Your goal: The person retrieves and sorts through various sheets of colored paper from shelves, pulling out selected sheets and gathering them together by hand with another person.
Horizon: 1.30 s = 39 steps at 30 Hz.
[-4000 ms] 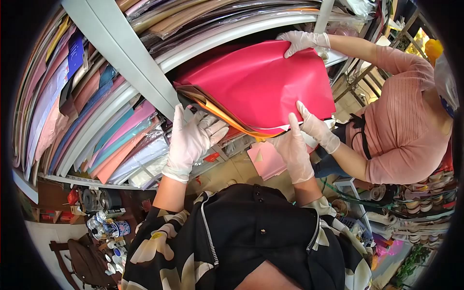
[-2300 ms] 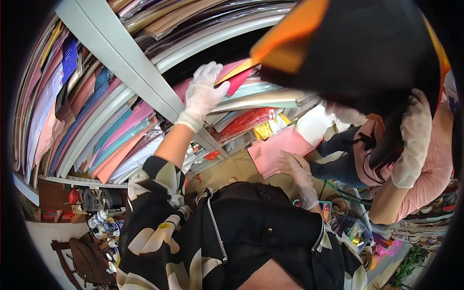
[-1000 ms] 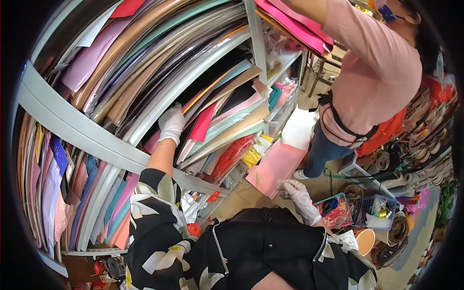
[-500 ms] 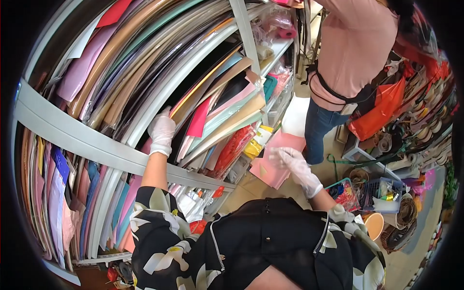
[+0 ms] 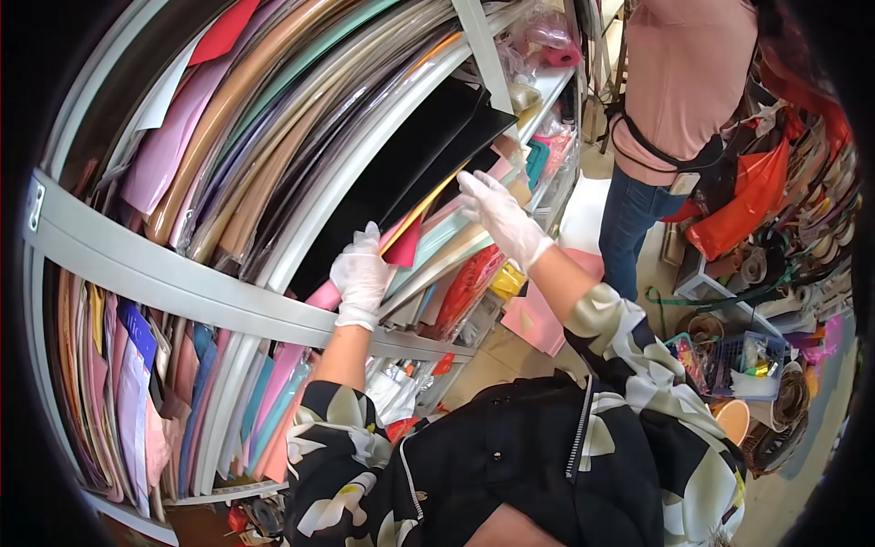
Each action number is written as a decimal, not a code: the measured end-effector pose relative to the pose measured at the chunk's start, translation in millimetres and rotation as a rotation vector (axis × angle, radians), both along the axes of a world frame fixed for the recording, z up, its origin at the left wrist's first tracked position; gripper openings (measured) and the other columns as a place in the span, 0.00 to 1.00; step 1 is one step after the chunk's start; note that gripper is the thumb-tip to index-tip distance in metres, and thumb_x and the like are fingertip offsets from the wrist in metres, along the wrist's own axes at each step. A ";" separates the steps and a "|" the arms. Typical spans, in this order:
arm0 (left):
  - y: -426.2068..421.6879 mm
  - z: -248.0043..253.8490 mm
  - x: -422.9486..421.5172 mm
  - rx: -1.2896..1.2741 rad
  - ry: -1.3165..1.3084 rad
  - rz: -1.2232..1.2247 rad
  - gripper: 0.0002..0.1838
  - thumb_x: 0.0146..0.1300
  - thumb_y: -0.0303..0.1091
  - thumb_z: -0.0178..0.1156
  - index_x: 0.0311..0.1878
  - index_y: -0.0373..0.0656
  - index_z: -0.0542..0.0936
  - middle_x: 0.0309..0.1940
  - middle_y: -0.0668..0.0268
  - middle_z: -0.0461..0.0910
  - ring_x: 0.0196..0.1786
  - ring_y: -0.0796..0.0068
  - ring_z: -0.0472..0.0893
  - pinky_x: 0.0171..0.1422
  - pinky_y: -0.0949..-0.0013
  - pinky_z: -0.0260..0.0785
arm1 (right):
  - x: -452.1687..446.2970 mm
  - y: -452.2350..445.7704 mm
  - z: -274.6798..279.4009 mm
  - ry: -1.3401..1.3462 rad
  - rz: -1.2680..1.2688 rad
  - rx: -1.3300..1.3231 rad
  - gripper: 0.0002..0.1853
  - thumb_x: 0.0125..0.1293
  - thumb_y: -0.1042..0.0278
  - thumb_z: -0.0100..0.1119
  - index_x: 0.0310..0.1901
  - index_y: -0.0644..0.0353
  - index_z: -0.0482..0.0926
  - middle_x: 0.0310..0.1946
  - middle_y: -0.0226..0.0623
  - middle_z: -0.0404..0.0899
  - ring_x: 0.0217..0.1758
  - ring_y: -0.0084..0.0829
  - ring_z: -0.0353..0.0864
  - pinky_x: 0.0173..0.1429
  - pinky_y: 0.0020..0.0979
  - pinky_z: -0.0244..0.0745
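My left hand [image 5: 359, 279], in a white glove, is at the lower edge of leaning paper sheets on the middle shelf. Its fingers are curled at the front edge of the stack, beside a black sheet [image 5: 387, 173] and a sheet with a yellow-orange edge [image 5: 421, 211]. My right hand [image 5: 504, 219], also gloved, reaches to the outer end of the same sheets, its fingers stretched out. A bright pink sheet [image 5: 404, 246] and pale green and beige sheets [image 5: 447, 251] lean below. Whether the right fingertips touch the paper is unclear.
Packed wrapping sheets [image 5: 191, 182] fill the upper shelf, and more sheets [image 5: 196, 392] stand below a grey shelf rail [image 5: 173, 273]. A person in a pink top [image 5: 688, 82] stands at right. Pink sheets [image 5: 538, 319] lie on the floor, near a blue basket [image 5: 747, 369].
My left hand has moved right along the shelf, and the sheets there now lean further right, exposing more black. My right hand has risen from above the floor to the sheets' outer end.
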<state>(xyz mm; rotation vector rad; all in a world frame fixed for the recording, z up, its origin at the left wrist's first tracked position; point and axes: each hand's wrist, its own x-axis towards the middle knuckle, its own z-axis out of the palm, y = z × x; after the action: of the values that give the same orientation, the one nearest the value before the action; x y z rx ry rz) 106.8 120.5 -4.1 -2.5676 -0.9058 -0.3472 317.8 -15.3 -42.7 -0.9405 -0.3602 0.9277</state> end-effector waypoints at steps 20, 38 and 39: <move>66.9 18.0 94.4 -0.602 -0.185 -0.043 0.43 0.67 0.66 0.47 0.73 0.40 0.64 0.71 0.48 0.65 0.74 0.53 0.65 0.76 0.60 0.56 | 21.6 113.9 20.4 0.079 -0.248 0.190 0.13 0.67 0.73 0.60 0.52 0.60 0.72 0.44 0.36 0.75 0.45 0.32 0.76 0.52 0.36 0.75; 103.1 28.1 162.2 -0.320 0.116 0.106 0.28 0.58 0.34 0.54 0.65 0.43 0.76 0.60 0.48 0.77 0.63 0.50 0.76 0.71 0.58 0.64 | 49.0 109.6 -10.1 0.211 -0.011 -0.060 0.22 0.63 0.61 0.69 0.47 0.65 0.68 0.43 0.41 0.74 0.45 0.33 0.76 0.50 0.38 0.74; 103.3 30.1 163.5 -0.271 0.131 0.090 0.27 0.60 0.33 0.52 0.64 0.43 0.77 0.58 0.47 0.78 0.62 0.49 0.77 0.70 0.57 0.65 | 48.0 108.8 -9.1 0.210 -0.011 -0.021 0.24 0.63 0.60 0.71 0.47 0.67 0.67 0.43 0.43 0.73 0.44 0.33 0.76 0.49 0.38 0.75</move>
<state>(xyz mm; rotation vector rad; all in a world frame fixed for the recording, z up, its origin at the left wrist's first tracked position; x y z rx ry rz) 270.3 223.8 26.0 -2.7409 -1.0788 -0.0307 365.8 93.5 -51.7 -0.8541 -0.1667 1.0111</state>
